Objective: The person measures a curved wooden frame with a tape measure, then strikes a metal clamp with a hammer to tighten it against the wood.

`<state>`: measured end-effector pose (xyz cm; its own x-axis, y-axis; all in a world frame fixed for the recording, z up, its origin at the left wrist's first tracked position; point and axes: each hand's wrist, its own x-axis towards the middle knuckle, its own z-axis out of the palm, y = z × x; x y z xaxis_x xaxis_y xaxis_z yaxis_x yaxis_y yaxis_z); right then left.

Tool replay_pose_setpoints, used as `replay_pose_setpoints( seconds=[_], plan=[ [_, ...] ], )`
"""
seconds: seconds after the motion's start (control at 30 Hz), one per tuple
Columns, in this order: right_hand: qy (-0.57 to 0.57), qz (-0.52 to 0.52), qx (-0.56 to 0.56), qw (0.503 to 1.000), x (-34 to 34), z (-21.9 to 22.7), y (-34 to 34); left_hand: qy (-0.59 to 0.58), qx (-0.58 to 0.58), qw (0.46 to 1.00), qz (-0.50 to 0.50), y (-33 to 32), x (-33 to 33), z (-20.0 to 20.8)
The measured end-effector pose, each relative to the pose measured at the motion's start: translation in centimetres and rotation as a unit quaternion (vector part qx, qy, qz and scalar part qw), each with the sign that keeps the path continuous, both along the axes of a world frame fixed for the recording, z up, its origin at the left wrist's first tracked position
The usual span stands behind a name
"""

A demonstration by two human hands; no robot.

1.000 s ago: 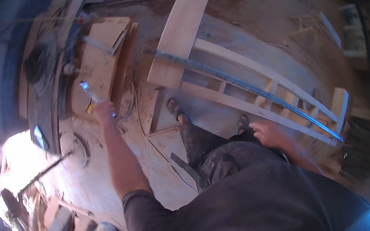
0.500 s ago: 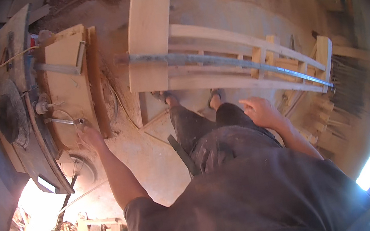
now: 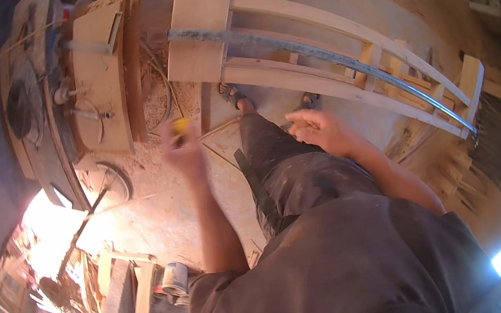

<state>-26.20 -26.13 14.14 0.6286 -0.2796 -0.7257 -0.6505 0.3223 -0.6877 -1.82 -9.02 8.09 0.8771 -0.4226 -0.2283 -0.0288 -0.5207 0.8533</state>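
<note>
Blurred by motion, my left hand (image 3: 185, 160) is closed round a small yellow and dark object (image 3: 180, 127), whose kind I cannot make out. It is raised over the floor between the machine and my legs. My right hand (image 3: 319, 130) is held in front of my thigh, its fingers loosely apart with nothing visible in them. Beyond both hands lies a pale wooden frame (image 3: 290, 76) with long rails and short crosspieces. A wide board (image 3: 199, 8) crosses its left end. Along the frame runs a long grey metal bar (image 3: 312, 51), touched by neither hand.
On the left stands a woodworking machine with a worn table (image 3: 57, 120), a crank handle (image 3: 92, 114) and a handwheel (image 3: 117, 181). Cans (image 3: 175, 278) and timber pieces (image 3: 144, 308) are at lower left. Sawdust covers the floor by a cable (image 3: 164, 91).
My left hand has left the crank handle and swung right, and a yellow and dark object now shows in it. My right hand has shifted slightly left, its fingers more spread.
</note>
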Motion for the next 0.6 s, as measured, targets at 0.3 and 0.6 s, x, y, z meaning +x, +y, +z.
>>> replay_pose_setpoints(
  seconds=[0.3, 0.6],
  plan=[
    [-0.139, -0.218, 0.298, 0.919, -7.9, -1.7, -3.1, 0.101, -0.194, 0.955, -0.201, -7.5, -21.5, 5.4],
    [-0.104, 0.113, -0.287, 0.945, -11.6, 1.0, -2.9, 0.347, -0.071, 0.915, -0.193, -10.9, -22.7, 4.0]
  ],
)
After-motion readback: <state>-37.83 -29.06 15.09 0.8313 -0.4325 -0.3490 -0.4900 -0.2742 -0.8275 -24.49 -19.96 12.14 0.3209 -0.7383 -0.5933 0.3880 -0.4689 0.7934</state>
